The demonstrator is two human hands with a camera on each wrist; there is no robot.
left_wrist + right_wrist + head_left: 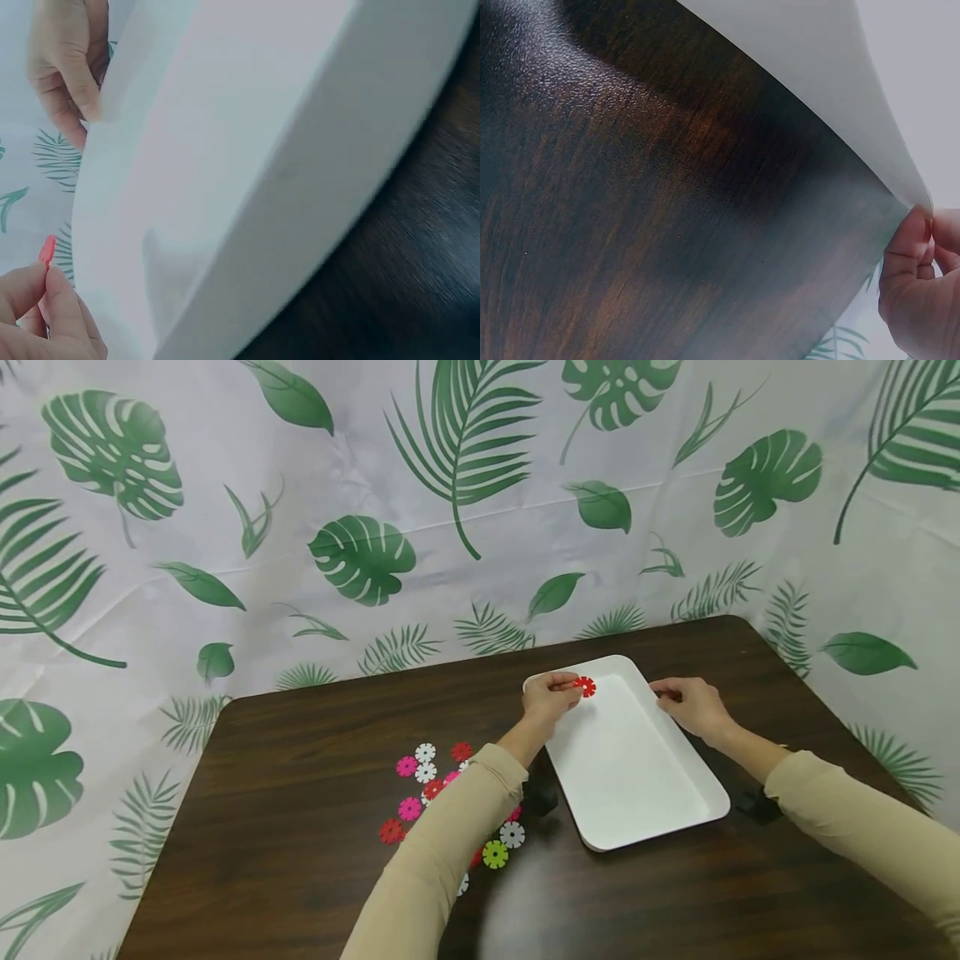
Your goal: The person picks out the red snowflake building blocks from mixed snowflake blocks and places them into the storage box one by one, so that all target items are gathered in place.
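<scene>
A red notched plastic disc (pixel 585 687) is pinched between the thumb and fingertips of my left hand (pixel 550 697), over the far left corner of a white rectangular tray (pixel 633 777). In the left wrist view this red disc (pixel 48 250) shows edge-on at the fingertips. My right hand (pixel 693 706) is at the tray's right side near the far end. The right wrist view shows its thumb and fingers (pixel 913 240) pinching the rim of the tray (pixel 810 67). The tray's inside is white and plain.
Several notched discs lie on the dark wooden table (pixel 300 793) left of the tray, among them a lime green disc (pixel 495 854), a pink disc (pixel 407 767) and a white disc (pixel 425 752). My left sleeve (pixel 442 852) hides some. A leaf-patterned cloth (pixel 360 635) hangs behind the table.
</scene>
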